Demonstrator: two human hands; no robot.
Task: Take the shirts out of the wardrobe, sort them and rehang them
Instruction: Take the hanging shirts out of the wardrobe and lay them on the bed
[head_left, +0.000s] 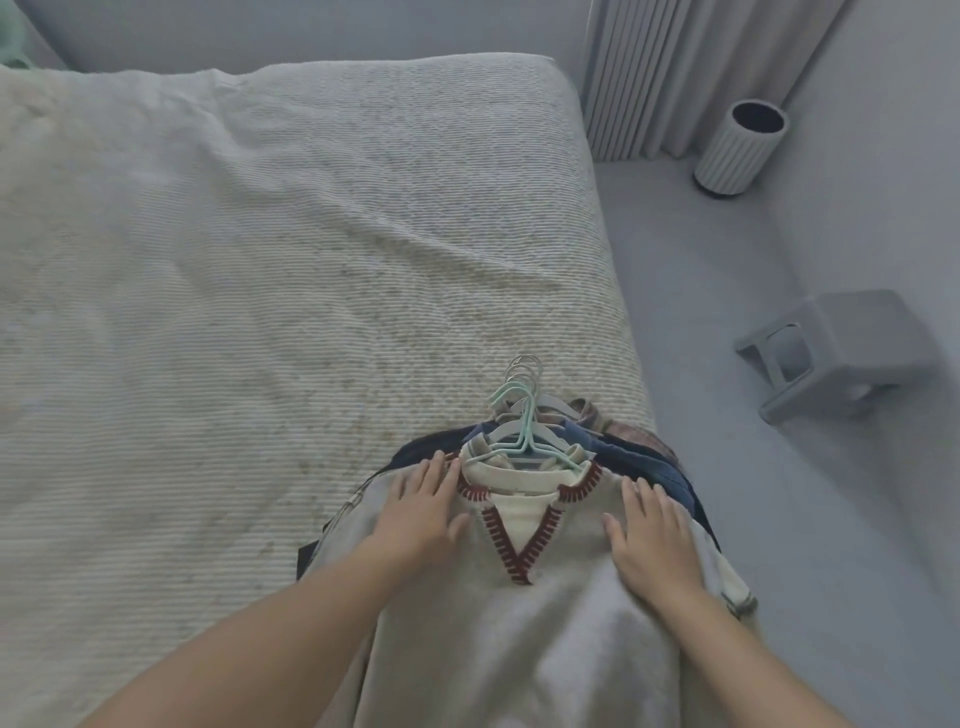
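You are leaning over the bed (260, 260), where the stack of shirts (519, 597) is lying at its near right corner. Your left hand (423, 512) and right hand (652, 540) are pressing flat on the cream sweater, fingers apart; try lifting by the hanger hooks (522, 387).

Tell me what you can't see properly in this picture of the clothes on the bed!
- Head view: the shirts under the cream sweater are mostly covered by it, so their number is unclear; only dark edges show.
- The sweater's lower part is cut off by the bottom edge.
- The bunched hanger hooks overlap too much to count.
- The left hand and right hand lie flat, hiding the sweater's shoulders.
- The wardrobe is out of view.
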